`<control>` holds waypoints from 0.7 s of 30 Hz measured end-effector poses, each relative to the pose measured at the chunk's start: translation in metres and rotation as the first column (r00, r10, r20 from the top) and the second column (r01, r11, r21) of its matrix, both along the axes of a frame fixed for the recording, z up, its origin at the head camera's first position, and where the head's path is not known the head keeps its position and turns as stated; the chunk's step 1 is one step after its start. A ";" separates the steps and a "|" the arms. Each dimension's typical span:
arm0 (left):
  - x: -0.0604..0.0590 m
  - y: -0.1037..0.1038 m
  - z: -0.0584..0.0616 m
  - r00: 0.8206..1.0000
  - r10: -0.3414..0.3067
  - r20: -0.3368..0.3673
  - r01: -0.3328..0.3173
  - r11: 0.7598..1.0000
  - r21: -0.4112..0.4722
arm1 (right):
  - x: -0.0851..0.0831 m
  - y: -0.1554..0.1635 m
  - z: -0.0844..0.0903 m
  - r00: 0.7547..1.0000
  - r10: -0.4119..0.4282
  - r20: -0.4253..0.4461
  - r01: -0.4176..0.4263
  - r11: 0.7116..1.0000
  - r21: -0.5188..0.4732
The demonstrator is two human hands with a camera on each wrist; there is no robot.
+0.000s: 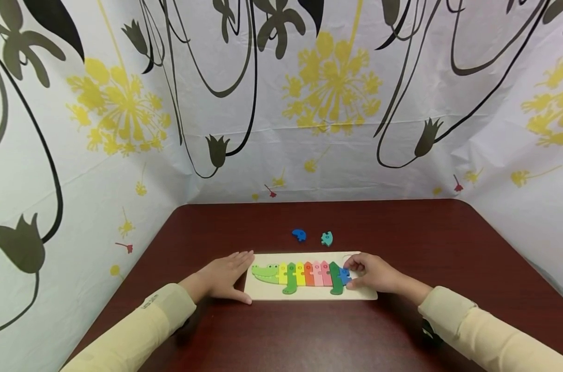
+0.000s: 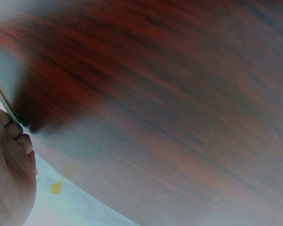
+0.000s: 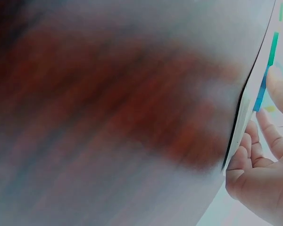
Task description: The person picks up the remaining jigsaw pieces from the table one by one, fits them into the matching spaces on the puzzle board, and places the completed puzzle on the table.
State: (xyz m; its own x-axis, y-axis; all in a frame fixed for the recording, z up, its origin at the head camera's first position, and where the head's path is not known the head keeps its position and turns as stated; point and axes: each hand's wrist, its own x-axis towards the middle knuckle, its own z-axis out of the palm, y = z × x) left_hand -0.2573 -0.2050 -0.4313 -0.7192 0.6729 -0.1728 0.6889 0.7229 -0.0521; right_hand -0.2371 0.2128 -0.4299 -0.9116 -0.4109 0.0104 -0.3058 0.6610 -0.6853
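Observation:
A pale wooden puzzle board [image 1: 267, 294] lies across the table, bearing a crocodile of coloured pieces with a green head [image 1: 265, 274] at the left. My left hand [image 1: 223, 276] rests at the board's left end, fingers straight and thumb along its near corner. At the tail end my right hand [image 1: 374, 274] pinches a blue puzzle piece [image 1: 344, 276] between thumb and fingers, right beside the dark green leg piece [image 1: 335, 284]. The right wrist view has thumb and fingertip at the blue piece [image 3: 261, 92], low over the board; the other fingers curl at the board's edge.
Two loose pieces lie beyond the board: a dark blue curved piece [image 1: 299, 235] and a teal piece [image 1: 327, 238]. The dark red-brown table [image 1: 281, 336] has a patterned white cloth [image 1: 272, 113] behind it and at both sides.

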 end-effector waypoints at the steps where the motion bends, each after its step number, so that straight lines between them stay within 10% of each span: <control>1: 0.000 0.000 0.000 1.000 0.001 0.001 -0.001 1.000 0.000 | -0.001 0.000 0.000 1.000 0.001 0.000 -0.001 1.000 0.001; 21: -0.001 0.000 0.001 1.000 0.002 0.016 -0.002 1.000 0.011 | -0.014 0.011 0.009 0.998 0.060 0.005 -0.060 0.998 -0.017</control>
